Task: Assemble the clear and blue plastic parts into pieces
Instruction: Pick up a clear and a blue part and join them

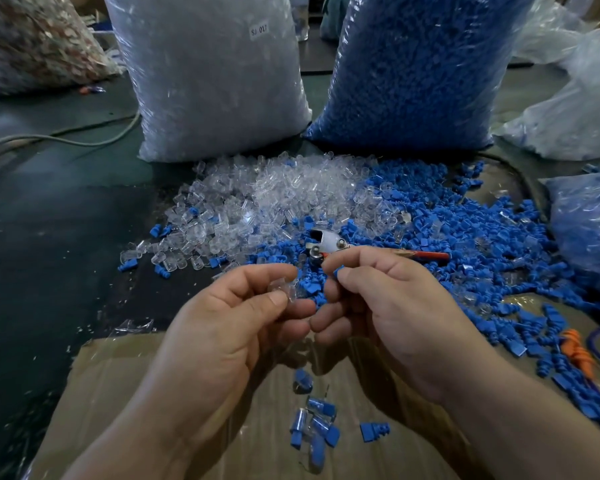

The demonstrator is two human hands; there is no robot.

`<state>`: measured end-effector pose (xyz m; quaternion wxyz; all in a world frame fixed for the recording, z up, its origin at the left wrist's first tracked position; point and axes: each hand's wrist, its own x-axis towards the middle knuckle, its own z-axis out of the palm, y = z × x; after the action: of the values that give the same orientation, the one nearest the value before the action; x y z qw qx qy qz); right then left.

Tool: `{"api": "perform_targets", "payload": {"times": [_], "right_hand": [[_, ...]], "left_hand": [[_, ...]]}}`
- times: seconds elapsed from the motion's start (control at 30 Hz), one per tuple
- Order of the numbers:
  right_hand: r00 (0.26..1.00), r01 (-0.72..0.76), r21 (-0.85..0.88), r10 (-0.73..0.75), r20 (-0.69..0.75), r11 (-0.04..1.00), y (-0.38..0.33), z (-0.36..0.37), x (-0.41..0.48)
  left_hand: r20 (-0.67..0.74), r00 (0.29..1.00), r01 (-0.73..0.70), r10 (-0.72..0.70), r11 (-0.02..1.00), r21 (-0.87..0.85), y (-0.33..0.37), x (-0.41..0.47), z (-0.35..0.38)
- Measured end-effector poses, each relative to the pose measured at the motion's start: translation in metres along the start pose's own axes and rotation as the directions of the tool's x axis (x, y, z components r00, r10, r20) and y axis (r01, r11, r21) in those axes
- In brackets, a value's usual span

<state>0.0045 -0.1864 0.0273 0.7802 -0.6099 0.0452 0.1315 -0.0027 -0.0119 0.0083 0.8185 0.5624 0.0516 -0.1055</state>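
Right now you are holding one half in each hand above the table [66, 209]: your left hand [236, 327] is pinching a clear cap [283, 288] between thumb and fingers [267, 271], and your right hand [392, 306] is closing its fingers [352, 252] on a small blue plug [338, 271]. The two parts are sitting near each other but not yet touching. You are probably best off turning the cap's open mouth toward the plug, lining them up, then pushing straight. The cap is looking glassy and thin-walled; the plug is looking matte, mostly hidden. Finished pieces [314, 422] are lying on the cardboard [125, 393] below your wrists.
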Motion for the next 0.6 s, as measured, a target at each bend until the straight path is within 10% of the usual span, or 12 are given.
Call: {"api": "perform_targets", "payload": {"times": [0.17,0.33,0.6], "right_hand": [[0.989,0.144,-0.232,-0.137,0.046,0.962,0.0035,-0.0032,-0.0047],[0.910,0.388,-0.596,-0.396,0.125,0.703,0.0080,-0.0034,-0.0081],[0.910,0.394,-0.563,-0.395,0.127,0.726,0.0092,-0.0008,-0.0083]], "left_hand": [[0.014,1.000,0.027,-0.028,0.998,0.061,0.0057,-0.0018,-0.0012],[0.032,0.998,0.043,-0.046,0.996,0.083,0.0058,-0.0043,0.0017],[0.058,0.997,0.044,-0.044,0.999,0.002,0.0047,-0.0033,0.0073]]}}
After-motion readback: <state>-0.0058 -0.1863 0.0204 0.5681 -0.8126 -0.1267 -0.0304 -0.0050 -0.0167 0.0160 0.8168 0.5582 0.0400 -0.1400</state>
